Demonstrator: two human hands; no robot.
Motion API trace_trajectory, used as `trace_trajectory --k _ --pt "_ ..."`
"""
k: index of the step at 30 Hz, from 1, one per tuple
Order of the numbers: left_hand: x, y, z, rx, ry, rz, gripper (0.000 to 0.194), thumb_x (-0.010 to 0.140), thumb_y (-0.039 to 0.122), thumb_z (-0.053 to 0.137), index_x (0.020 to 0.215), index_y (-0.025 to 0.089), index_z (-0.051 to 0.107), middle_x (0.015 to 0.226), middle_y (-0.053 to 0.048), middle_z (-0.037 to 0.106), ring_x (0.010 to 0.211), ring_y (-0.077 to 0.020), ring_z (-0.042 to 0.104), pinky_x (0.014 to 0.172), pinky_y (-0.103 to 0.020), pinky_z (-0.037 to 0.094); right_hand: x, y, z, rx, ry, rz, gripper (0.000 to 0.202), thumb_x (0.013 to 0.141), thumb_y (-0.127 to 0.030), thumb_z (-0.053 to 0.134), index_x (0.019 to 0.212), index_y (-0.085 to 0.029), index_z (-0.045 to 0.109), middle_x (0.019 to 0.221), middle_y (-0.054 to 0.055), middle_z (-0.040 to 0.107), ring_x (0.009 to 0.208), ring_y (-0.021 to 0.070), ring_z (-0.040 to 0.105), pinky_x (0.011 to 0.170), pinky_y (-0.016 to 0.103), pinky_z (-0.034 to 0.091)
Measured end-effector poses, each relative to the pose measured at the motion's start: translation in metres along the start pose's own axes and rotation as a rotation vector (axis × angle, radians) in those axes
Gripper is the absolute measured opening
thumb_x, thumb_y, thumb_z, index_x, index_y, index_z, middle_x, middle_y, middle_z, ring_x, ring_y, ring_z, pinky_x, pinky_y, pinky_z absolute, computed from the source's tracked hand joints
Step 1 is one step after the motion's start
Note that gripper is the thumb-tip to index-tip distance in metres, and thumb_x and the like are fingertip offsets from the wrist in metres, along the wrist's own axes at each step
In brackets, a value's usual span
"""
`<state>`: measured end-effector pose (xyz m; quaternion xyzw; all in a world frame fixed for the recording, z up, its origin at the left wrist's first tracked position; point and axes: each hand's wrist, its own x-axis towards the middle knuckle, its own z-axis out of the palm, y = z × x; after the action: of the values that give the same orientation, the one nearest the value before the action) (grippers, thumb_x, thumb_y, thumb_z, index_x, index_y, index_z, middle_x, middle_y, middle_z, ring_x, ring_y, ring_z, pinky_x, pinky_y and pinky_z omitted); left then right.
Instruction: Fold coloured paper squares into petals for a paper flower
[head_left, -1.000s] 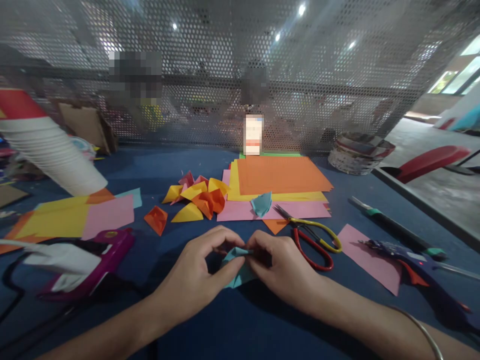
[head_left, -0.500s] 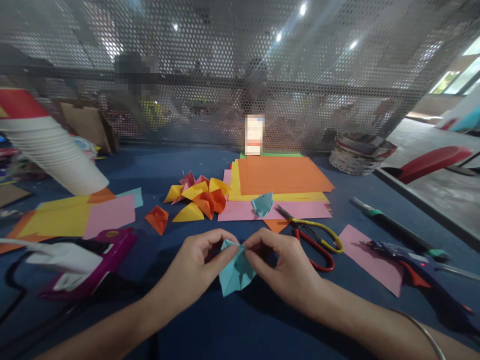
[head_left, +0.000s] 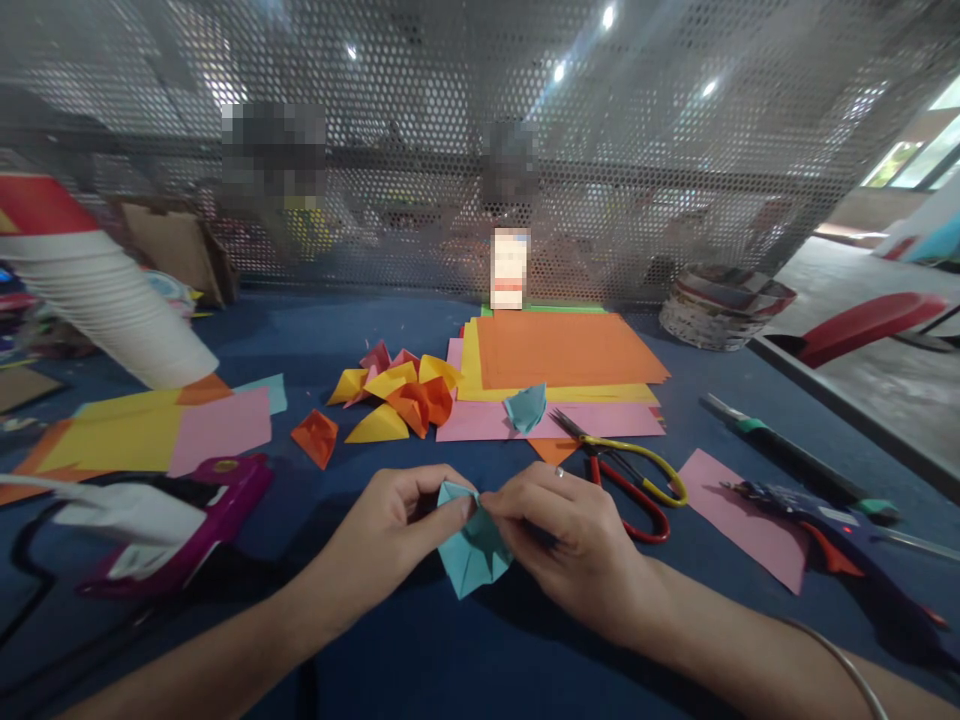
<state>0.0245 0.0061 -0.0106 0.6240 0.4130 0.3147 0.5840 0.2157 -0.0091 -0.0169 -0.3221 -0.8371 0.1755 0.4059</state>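
A creased light-blue piece of folded paper is held between both hands above the dark blue table. My left hand pinches its upper left edge between thumb and fingers. On the other side, my right hand is closed at the top right edge, its fingertips pressed together on the paper. Just beyond them, a second light-blue folded piece rests on pink paper. Scissors with red and yellow handles lie beside my right hand. Several yellow, orange and pink folded pieces are heaped ahead of my left hand.
Stacked coloured sheets lie at the back centre. On the right are a glue gun, a green-and-black tool and a woven basket. To the left stand nested paper cups, near a purple power strip with cables.
My right hand has turned, bringing its knuckles up and its fingertips closer to my left thumb. The light-blue paper has tilted slightly, its lower corner shifting to the right.
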Motion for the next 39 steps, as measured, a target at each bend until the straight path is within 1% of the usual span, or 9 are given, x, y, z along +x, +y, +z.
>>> trace_trajectory --k 5,9,13,15,18,21,24,31,39 --pt "0.0 -0.003 -0.001 0.053 0.019 -0.038 0.02 0.08 0.035 0.058 0.077 0.016 0.064 0.071 0.0 0.058 0.067 -0.0148 0.051 0.062 -0.025 0.04 0.001 0.002 0.0 -0.039 -0.031 -0.018 0.016 0.09 -0.01 0.05 0.091 -0.016 0.065 0.078 0.006 0.065 0.07 0.0137 0.059 0.063 0.024 0.049" --pt "0.0 -0.003 -0.001 0.08 0.01 -0.011 0.02 0.081 0.035 0.057 0.074 0.016 0.063 0.073 0.0 0.058 0.07 -0.015 0.051 0.064 -0.026 0.039 0.001 0.001 -0.001 -0.075 -0.067 -0.029 0.021 0.087 -0.006 0.046 0.089 -0.015 0.065 0.078 0.007 0.065 0.071 0.0145 0.06 0.063 0.024 0.05" --pt "0.001 -0.006 0.0 0.102 0.018 -0.013 0.018 0.08 0.033 0.057 0.075 0.017 0.063 0.072 0.0 0.057 0.069 -0.0148 0.051 0.065 -0.027 0.04 0.0 0.0 -0.001 -0.075 -0.073 -0.016 0.018 0.088 -0.008 0.048 0.089 -0.014 0.065 0.077 0.006 0.065 0.07 0.0144 0.06 0.063 0.024 0.049" --pt "0.002 -0.007 0.0 0.118 0.034 -0.012 0.016 0.079 0.031 0.057 0.075 0.018 0.063 0.071 0.0 0.057 0.07 -0.0152 0.052 0.065 -0.027 0.041 0.001 -0.002 -0.001 -0.058 -0.081 0.024 0.017 0.088 -0.008 0.049 0.091 -0.014 0.065 0.079 0.006 0.065 0.072 0.0143 0.06 0.065 0.024 0.049" --pt "0.002 -0.008 0.002 0.146 0.075 0.007 0.012 0.079 0.028 0.055 0.075 0.019 0.063 0.073 0.001 0.057 0.072 -0.0154 0.054 0.066 -0.027 0.041 0.003 -0.005 -0.002 -0.025 -0.084 0.151 0.016 0.087 -0.01 0.051 0.097 -0.015 0.062 0.084 0.005 0.067 0.076 0.0141 0.062 0.068 0.024 0.048" --pt "-0.001 -0.006 0.003 0.262 0.119 0.106 0.014 0.082 0.024 0.053 0.075 0.02 0.064 0.077 0.001 0.059 0.074 -0.0148 0.056 0.065 -0.025 0.042 0.005 -0.007 -0.002 -0.008 -0.101 0.297 0.012 0.088 -0.015 0.053 0.094 -0.018 0.062 0.082 0.002 0.068 0.073 0.0123 0.062 0.065 0.022 0.046" --pt "-0.004 -0.004 0.004 0.38 0.135 0.209 0.017 0.084 0.02 0.05 0.075 0.02 0.063 0.076 0.002 0.06 0.072 -0.013 0.057 0.063 -0.023 0.042 0.007 -0.007 -0.002 -0.001 -0.124 0.361 0.011 0.087 -0.014 0.053 0.085 -0.018 0.064 0.076 0.0 0.066 0.067 0.0106 0.061 0.061 0.02 0.044" --pt "-0.006 -0.008 0.007 0.496 0.148 0.295 0.017 0.083 0.014 0.049 0.073 0.019 0.061 0.072 0.003 0.058 0.067 -0.0104 0.055 0.059 -0.021 0.04 0.002 -0.004 0.001 -0.063 -0.116 0.286 0.013 0.079 -0.006 0.055 0.074 -0.016 0.06 0.066 -0.001 0.061 0.061 0.0103 0.057 0.058 0.019 0.041" --pt "-0.007 -0.01 0.011 0.529 0.181 0.367 0.016 0.076 0.006 0.048 0.065 0.019 0.051 0.066 0.005 0.051 0.06 -0.009 0.049 0.056 -0.021 0.036 -0.002 -0.008 0.004 -0.18 -0.097 0.202 0.013 0.077 -0.005 0.055 0.07 -0.016 0.055 0.062 -0.002 0.057 0.056 0.0103 0.052 0.054 0.021 0.037"
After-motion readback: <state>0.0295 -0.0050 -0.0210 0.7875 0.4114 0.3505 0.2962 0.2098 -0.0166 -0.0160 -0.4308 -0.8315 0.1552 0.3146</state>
